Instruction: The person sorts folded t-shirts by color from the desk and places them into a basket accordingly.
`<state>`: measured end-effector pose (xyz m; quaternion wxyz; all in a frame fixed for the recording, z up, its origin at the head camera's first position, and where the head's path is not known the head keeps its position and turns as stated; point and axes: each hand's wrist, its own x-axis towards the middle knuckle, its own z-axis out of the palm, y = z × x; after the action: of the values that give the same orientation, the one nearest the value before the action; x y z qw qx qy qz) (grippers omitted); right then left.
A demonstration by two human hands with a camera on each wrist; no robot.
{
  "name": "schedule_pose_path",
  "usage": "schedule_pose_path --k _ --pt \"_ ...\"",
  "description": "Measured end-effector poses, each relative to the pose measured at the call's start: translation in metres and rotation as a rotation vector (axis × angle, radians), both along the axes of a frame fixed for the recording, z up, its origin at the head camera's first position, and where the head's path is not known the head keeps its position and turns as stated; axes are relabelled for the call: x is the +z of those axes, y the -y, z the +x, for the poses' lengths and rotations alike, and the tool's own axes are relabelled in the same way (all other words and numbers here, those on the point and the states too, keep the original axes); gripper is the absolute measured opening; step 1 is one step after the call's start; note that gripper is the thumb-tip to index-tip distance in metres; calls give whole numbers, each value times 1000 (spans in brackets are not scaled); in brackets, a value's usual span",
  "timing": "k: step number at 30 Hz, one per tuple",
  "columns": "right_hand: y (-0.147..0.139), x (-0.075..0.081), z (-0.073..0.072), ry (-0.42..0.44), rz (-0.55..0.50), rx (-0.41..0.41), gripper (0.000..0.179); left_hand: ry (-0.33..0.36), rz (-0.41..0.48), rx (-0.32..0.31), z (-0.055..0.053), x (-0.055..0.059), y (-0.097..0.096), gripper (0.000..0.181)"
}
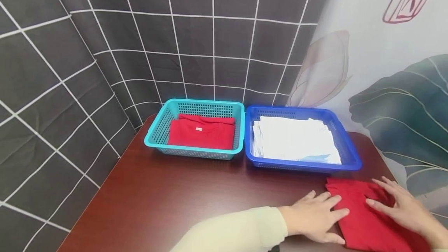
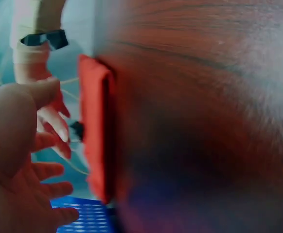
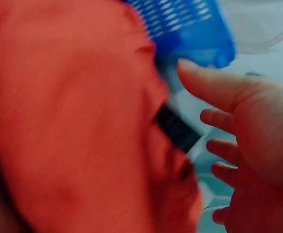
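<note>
A folded red garment lies on the table at the front right. My left hand is at its left edge, fingers spread and fairly straight, the tips over the cloth. At the garment's right side is my right hand, its thumb and fingers extended apart over the fabric. Whether either hand presses on the cloth I cannot tell. In the left wrist view the garment looks like a thick stack seen edge-on, beyond my left fingers. The right wrist view has red cloth beside my open right hand.
A turquoise basket at the back holds a folded red shirt with a neck label. Touching or nearly touching it, a blue basket holds folded white clothes. Dark grid cloth hangs behind the brown table.
</note>
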<state>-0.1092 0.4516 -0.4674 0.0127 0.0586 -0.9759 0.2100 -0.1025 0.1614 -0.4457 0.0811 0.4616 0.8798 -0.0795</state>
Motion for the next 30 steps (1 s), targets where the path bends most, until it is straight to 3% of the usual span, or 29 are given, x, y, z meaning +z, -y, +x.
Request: schedule_pose_path --k 6,10,22,30 --pt "2 -24 -4 146 120 -13 96 138 -127 31 -1 -21 -21 65" --pt "7 -30 -1 201 124 -16 99 192 -202 50 3 -29 -30 61" --pt "18 -33 1 180 76 -8 100 168 -196 82 8 -26 -22 59" --pt "54 -35 8 141 92 -13 99 145 -131 22 5 -28 15 62"
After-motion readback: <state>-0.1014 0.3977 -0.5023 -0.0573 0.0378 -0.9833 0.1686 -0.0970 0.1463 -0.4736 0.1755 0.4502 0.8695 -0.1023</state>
